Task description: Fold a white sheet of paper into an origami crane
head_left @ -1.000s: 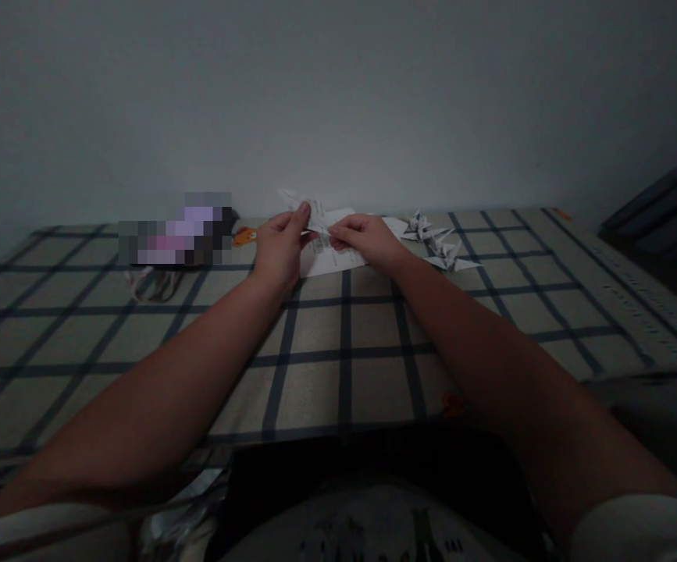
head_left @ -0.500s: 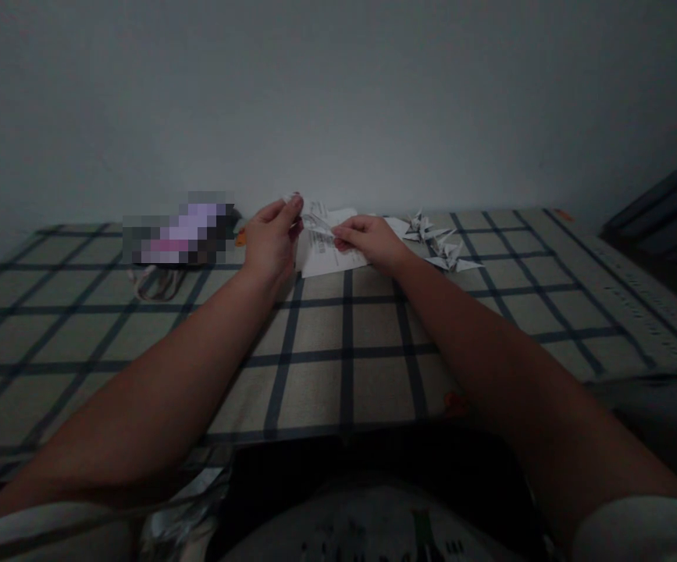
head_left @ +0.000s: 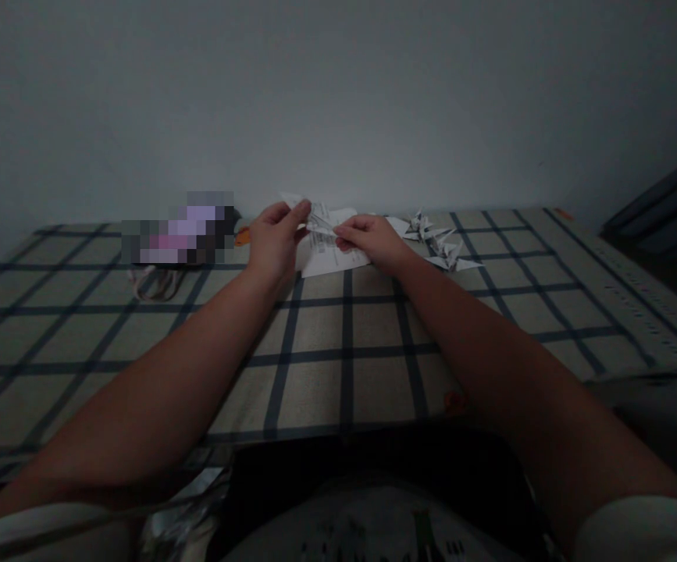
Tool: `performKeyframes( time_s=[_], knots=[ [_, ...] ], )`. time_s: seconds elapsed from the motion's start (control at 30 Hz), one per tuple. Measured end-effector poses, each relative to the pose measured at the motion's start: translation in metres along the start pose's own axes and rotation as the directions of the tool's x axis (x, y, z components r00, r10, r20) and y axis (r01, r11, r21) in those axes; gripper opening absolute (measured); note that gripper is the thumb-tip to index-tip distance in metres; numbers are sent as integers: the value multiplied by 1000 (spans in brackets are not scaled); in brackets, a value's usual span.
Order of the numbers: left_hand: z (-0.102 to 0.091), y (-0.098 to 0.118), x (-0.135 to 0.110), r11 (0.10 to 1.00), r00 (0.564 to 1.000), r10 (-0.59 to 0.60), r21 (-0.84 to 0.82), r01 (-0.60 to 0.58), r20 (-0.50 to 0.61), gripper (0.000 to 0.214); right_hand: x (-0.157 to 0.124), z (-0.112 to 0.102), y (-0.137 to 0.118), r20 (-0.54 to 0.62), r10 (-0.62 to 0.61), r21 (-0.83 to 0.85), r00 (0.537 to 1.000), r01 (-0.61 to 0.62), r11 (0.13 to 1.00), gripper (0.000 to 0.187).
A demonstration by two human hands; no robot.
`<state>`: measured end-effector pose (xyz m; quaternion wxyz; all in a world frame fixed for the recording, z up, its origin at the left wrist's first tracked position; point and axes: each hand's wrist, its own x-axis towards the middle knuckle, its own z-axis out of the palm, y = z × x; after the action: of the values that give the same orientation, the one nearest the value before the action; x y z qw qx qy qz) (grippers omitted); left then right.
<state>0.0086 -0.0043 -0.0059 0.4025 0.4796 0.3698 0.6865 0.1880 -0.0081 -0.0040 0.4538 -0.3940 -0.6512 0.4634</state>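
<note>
Between my two hands is a folded piece of white printed paper (head_left: pixel 319 222), held up over the table. My left hand (head_left: pixel 276 234) pinches its left part between thumb and fingers, and a pale pointed tip sticks up above the fingertips. On its right end, my right hand (head_left: pixel 370 238) closes thumb against forefinger. Beneath and behind them lies a flat printed sheet (head_left: pixel 332 261), partly covered by the hands. Just right of my right hand sit several folded paper cranes (head_left: pixel 447 250), white with dark print.
A checked cloth (head_left: pixel 367 390) covers the table, which meets a plain wall (head_left: pixel 338 101). At the left lies a blurred-out purple and pink object (head_left: pixel 183 234) with a looped strap (head_left: pixel 156 282) in front. Dark slatted furniture (head_left: pixel 666 199) stands at the right.
My left hand has shifted slightly to the right and its fingers have moved along the paper, so a pointed tip now shows above them. My right hand stays nearly still.
</note>
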Motion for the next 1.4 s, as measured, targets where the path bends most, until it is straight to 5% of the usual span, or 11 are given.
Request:
performKeyframes(
  time_s=[0.5, 0.77, 1.0, 1.1, 1.23, 1.4],
  knots=[
    [4, -1, 2, 993, 982, -12, -115, -10, -191, 33, 5, 4, 4, 49, -18, 36, 999, 16, 999, 20],
    [2, 1, 0, 996, 984, 17, -85, -32, -177, 35, 5, 4, 5, 39, -36, 48, 999, 34, 998, 20],
    [-2, 5, 5, 932, 975, -212, -317, 178, -74, 40, 5, 2, 6, -21, -77, -40, 997, 76, 996, 24],
    [0, 1, 3, 926, 964, -262, -292, 239, -43, 51, 8, -1, 9, -170, -114, -104, 979, 97, 990, 22],
    [8, 0, -8, 948, 961, -274, -152, 278, 47, 33, 11, -5, 12, -310, -224, -301, 924, 128, 945, 16],
    [13, 5, -18, 917, 902, -345, -110, 382, 259, 29, 8, -6, 8, -147, -384, -653, 912, 202, 730, 10]
  ],
)
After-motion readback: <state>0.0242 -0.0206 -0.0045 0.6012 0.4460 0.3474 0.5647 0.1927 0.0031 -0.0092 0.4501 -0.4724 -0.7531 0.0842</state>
